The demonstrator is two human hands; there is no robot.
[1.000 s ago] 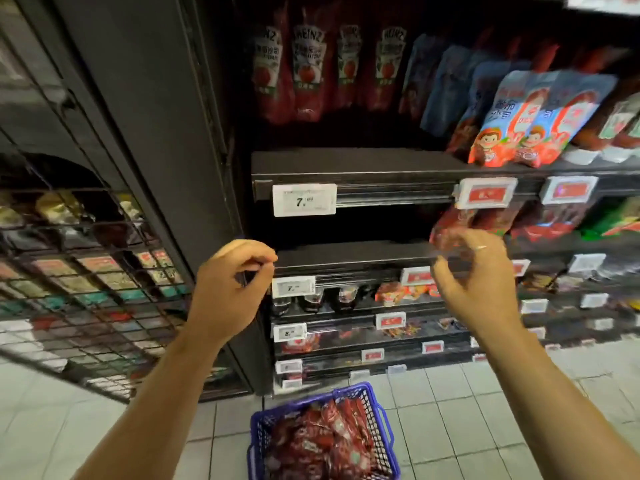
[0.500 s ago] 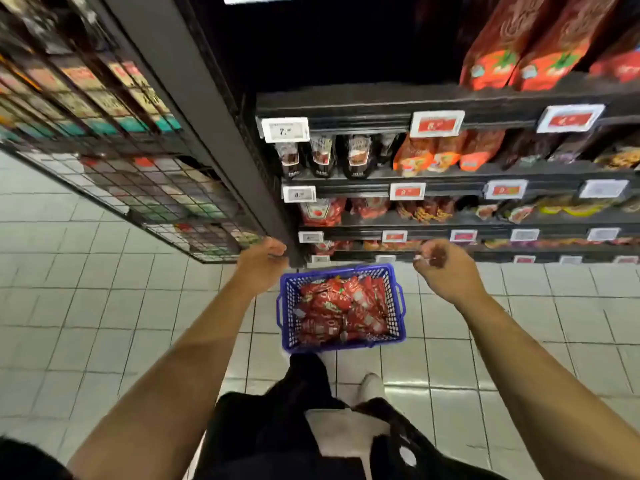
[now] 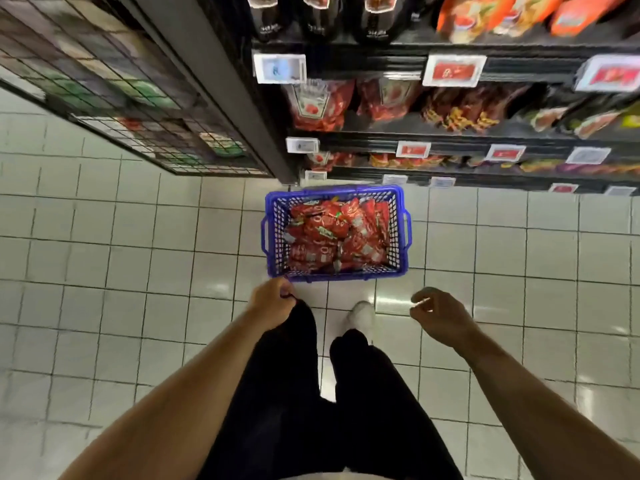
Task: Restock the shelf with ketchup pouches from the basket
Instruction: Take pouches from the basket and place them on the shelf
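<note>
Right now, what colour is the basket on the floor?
Blue; the basket shows clearly in the head view, holding red pouches.

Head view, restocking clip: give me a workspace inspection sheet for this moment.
Surface: white tiled floor.
Job's things: blue basket on the floor, full of red ketchup pouches; shelf behind it holds similar pouches.
Clutter: nothing seen.
Grippers: left hand pinching the black trousers; right hand loosely curled, empty.
Cables: nothing seen.
Surroundings: price tags, wire rack at left, white shoe.
</note>
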